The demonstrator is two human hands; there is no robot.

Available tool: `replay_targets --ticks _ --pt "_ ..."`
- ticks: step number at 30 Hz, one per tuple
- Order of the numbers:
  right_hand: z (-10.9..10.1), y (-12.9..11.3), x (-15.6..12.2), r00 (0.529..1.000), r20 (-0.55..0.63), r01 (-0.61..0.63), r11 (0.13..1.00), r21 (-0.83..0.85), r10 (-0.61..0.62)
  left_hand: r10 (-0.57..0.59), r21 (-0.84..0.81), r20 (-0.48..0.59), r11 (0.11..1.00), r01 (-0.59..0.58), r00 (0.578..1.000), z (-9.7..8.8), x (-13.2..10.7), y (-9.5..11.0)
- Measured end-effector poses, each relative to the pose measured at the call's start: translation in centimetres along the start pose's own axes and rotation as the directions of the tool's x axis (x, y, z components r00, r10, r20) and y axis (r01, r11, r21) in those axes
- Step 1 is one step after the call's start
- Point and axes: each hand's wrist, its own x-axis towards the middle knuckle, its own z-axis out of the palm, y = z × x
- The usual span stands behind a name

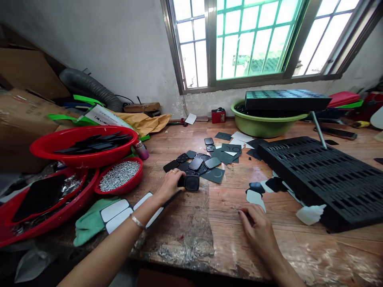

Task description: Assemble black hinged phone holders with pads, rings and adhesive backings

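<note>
The left hand (pixel 172 182) holds a small black case (pixel 192 183), which sticks out to the right of its fingers. The right hand (pixel 255 223) is loosely curled, with a little gap by the thumb and nothing showing in it. Just past the left hand is a pile of black cases (pixel 196 164). Left of that hand, a red bowl (pixel 132 186) is full of little silver bits (pixel 119 175). Behind the bowl, a bigger red tub (pixel 83 160) has flat black pieces (pixel 95 143) inside. Far past the right hand, a green tub (pixel 263 127) has dark things in it.
</note>
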Motion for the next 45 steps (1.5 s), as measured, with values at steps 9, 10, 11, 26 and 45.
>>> replay_targets --ticks 9,10,11,26,45 --pt "0.0 -1.7 0.4 0.965 0.124 0.217 0.970 0.112 -0.231 0.192 -0.052 0.048 0.980 -0.190 0.980 1.9 -6.1 11.1" --pt "-0.1 -1.9 0.4 0.948 0.163 0.256 0.958 0.130 -0.275 0.205 -0.051 0.044 0.978 -0.203 0.978 2.4 -6.1 11.7" --pt "-0.1 -2.1 0.4 0.932 0.191 0.286 0.948 0.140 -0.309 0.213 -0.055 0.033 0.976 -0.211 0.976 2.8 -6.0 12.2" --pt "1.2 -3.2 -1.1 0.815 0.368 0.505 0.860 -0.072 -0.447 -0.240 -0.219 -0.216 0.956 0.193 0.946 6.7 -11.0 8.9" --pt "7.7 1.5 15.2 0.915 0.403 0.153 0.926 -0.345 -0.001 -0.012 -0.041 -0.077 0.999 0.009 0.997 10.2 -9.9 7.9"
